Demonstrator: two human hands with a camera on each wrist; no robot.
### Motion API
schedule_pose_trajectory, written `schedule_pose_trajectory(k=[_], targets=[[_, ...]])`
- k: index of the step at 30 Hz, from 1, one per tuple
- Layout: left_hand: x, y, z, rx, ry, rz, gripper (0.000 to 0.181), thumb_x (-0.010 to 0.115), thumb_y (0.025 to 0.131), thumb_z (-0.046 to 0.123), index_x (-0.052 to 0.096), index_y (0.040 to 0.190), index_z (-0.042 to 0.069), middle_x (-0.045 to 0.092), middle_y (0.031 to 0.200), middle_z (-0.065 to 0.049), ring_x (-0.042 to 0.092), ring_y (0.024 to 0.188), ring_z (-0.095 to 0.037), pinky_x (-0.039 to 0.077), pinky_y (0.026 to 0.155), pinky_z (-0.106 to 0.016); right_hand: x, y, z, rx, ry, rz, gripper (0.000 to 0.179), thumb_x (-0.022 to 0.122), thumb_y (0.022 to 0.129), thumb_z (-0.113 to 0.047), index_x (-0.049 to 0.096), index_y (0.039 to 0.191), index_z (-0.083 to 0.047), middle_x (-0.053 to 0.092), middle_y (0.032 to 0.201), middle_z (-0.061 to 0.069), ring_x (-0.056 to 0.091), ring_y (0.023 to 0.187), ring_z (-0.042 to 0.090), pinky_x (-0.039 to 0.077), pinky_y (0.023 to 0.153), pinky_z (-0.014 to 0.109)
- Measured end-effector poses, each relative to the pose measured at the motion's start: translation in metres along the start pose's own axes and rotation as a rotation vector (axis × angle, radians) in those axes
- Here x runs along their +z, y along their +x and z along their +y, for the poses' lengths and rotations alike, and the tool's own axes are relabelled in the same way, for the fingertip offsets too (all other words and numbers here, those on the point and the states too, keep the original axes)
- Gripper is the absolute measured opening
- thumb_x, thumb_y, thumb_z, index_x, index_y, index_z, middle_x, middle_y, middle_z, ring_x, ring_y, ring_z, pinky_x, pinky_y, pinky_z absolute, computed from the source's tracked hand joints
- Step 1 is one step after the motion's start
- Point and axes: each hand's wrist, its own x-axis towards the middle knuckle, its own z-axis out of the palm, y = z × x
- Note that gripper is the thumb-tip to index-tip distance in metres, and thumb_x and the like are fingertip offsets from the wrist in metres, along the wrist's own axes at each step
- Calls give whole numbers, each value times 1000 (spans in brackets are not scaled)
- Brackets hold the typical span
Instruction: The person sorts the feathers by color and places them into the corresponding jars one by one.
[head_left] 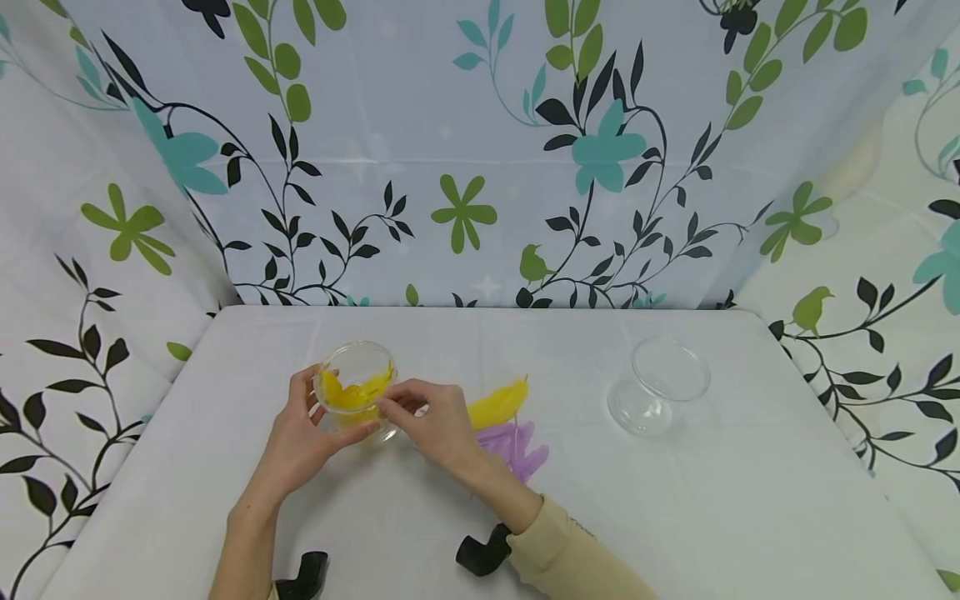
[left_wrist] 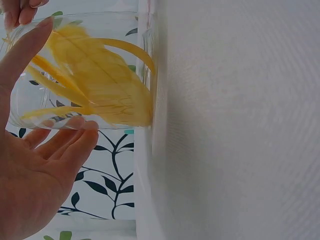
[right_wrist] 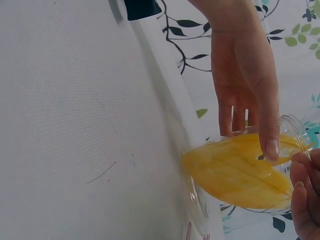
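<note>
My left hand [head_left: 296, 446] grips a clear jar [head_left: 358, 357] standing at the left of the table, thumb on the near side and fingers round the far side. Inside it lie yellow feathers [left_wrist: 100, 80], some reaching up towards the rim. At the jar's near right rim, my right hand [head_left: 446, 425] has thumb and fingertips together, seemingly pinching a yellow feather's end; the fingers partly hide it. Just right of that hand, another yellow feather [head_left: 502, 404] lies on the table beside a purple feather [head_left: 513, 450], partly covered by the right forearm.
A second clear jar [head_left: 637, 408] stands upright on the right side of the white table [head_left: 750, 500]. Black curved pieces are by both wrists, one at the right sleeve [head_left: 483, 552]. Leaf-patterned cloth [head_left: 390, 100] hangs behind and at both sides.
</note>
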Motion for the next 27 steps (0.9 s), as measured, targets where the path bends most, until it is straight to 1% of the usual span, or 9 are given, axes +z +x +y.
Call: schedule_pose_trajectory(k=[5, 10, 14, 18, 21, 24, 27], targets=[[0, 0, 0, 1, 0, 1, 114, 85, 77, 42, 9, 156, 11, 27, 158, -25, 32, 143, -49, 36, 112, -61, -2, -1, 1, 10, -13, -13, 11, 71, 93, -16, 76, 97, -7, 76, 87, 3, 63, 73, 2, 59, 71, 25], [1, 1, -1, 0, 2, 4, 114, 86, 77, 44, 10, 156, 11, 28, 158, -25, 33, 143, -49, 35, 112, -61, -12, 1, 2, 30, -42, 20, 9, 73, 92, -15, 76, 94, -8, 76, 85, 3, 65, 71, 3, 59, 69, 23], [0, 1, -2, -15, -7, 2, 115, 86, 75, 46, 11, 155, 13, 28, 158, -24, 33, 143, -50, 35, 113, -60, -28, 3, 3, 43, -64, 35, 8, 72, 92, -16, 76, 93, -10, 77, 83, 0, 67, 70, 7, 58, 64, 26], [-1, 1, -2, -30, -8, -2, 115, 86, 74, 48, 11, 155, 13, 28, 158, -24, 33, 143, -50, 36, 112, -60, -46, 3, 6, 105, -70, 32, 7, 72, 93, -18, 76, 95, -12, 76, 83, -3, 69, 72, 10, 56, 63, 24], [-1, 2, -1, -34, -2, -3, 116, 86, 75, 49, 11, 155, 13, 28, 158, -24, 34, 142, -50, 36, 112, -60, -59, 2, 10, 139, -82, 42, 6, 72, 93, -18, 76, 95, -13, 76, 83, -4, 69, 73, 12, 56, 66, 23], [-2, 1, -1, -37, -2, -6, 116, 86, 74, 49, 11, 155, 13, 28, 158, -24, 33, 143, -50, 36, 112, -59, -71, -1, 16, 152, -88, 69, 6, 71, 93, -17, 76, 94, -13, 75, 81, -2, 70, 74, 17, 57, 68, 25], [-2, 1, 0, -41, -6, -10, 116, 85, 75, 49, 10, 155, 14, 28, 158, -24, 33, 143, -49, 36, 113, -60, -82, -3, 23, 201, -85, 100, 7, 72, 93, -18, 76, 94, -12, 75, 80, -1, 71, 75, 21, 57, 69, 25]])
